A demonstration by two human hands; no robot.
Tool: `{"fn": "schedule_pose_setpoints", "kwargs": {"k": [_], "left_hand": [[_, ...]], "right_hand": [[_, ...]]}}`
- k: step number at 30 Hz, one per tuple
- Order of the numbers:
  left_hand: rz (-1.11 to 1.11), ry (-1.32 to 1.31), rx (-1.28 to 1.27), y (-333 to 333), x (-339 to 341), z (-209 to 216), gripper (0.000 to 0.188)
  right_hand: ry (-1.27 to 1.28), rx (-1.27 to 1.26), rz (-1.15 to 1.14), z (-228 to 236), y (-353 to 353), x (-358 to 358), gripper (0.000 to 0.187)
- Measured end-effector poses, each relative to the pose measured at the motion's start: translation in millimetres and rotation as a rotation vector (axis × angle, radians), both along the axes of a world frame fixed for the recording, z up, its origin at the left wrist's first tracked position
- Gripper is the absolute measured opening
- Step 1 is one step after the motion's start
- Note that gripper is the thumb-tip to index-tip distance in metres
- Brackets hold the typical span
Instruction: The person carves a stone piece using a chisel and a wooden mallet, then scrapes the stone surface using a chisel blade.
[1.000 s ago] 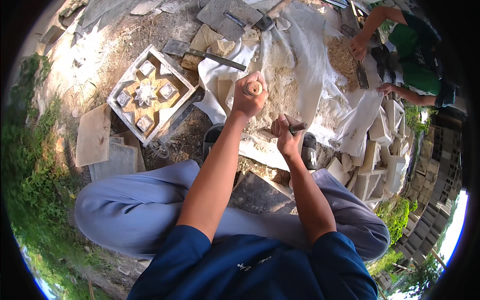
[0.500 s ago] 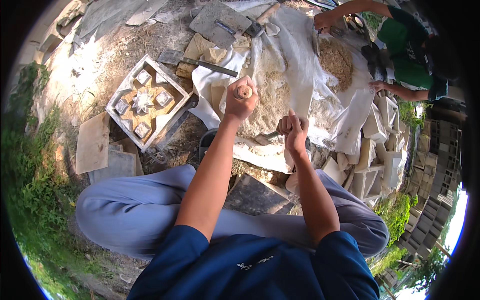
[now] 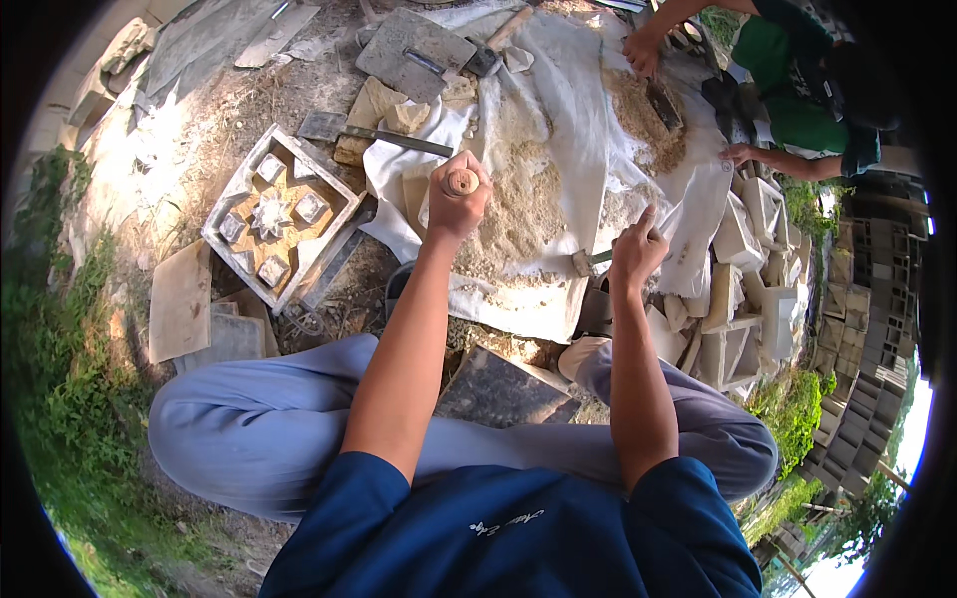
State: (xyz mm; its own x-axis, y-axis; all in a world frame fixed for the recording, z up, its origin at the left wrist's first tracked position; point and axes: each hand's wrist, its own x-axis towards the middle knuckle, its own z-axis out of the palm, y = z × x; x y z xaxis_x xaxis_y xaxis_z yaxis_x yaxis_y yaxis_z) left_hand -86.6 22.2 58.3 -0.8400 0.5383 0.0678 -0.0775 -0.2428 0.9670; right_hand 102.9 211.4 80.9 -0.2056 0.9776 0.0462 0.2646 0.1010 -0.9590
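Observation:
My left hand (image 3: 458, 204) is closed round an upright wooden handle (image 3: 464, 181). Its round end faces up, and whatever lies below the fist is hidden. Further right, my right hand (image 3: 636, 251) grips a small brush (image 3: 585, 263) by its green handle, the forefinger stretched along it. The brush head hangs over the near edge of a white cloth (image 3: 538, 309) strewn with sandy powder. Left of my left hand lies a flat-bladed metal tool (image 3: 399, 142). Beyond it sits a square mold (image 3: 329, 257) with a star-shaped centre and several small blocks.
At the far right, a co-worker's hand (image 3: 643, 52) holds a trowel (image 3: 662, 106) over a sand pile. Pale cast blocks (image 3: 738, 309) crowd the right side. Stone lumps and a grey float (image 3: 414, 58) lie at the back. A dark slab (image 3: 503, 389) lies between my legs.
My right hand has moved right with the brush. My left hand keeps its grip on the wooden handle. The whole view has shifted slightly left. The co-worker's trowel has come over the sand.

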Motion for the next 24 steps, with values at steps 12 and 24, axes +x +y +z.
{"fn": "schedule_pose_setpoints", "kwargs": {"k": [12,24], "left_hand": [[0.017,0.084,-0.001,1.2,-0.2,2.8,0.007],[0.025,0.083,0.061,5.4,-0.7,-1.6,0.007]], "right_hand": [[0.277,-0.246,0.029,45.1,-27.9,-14.8,0.060],[0.403,-0.065,0.546,-6.9,-73.3,35.6,0.057]]}}
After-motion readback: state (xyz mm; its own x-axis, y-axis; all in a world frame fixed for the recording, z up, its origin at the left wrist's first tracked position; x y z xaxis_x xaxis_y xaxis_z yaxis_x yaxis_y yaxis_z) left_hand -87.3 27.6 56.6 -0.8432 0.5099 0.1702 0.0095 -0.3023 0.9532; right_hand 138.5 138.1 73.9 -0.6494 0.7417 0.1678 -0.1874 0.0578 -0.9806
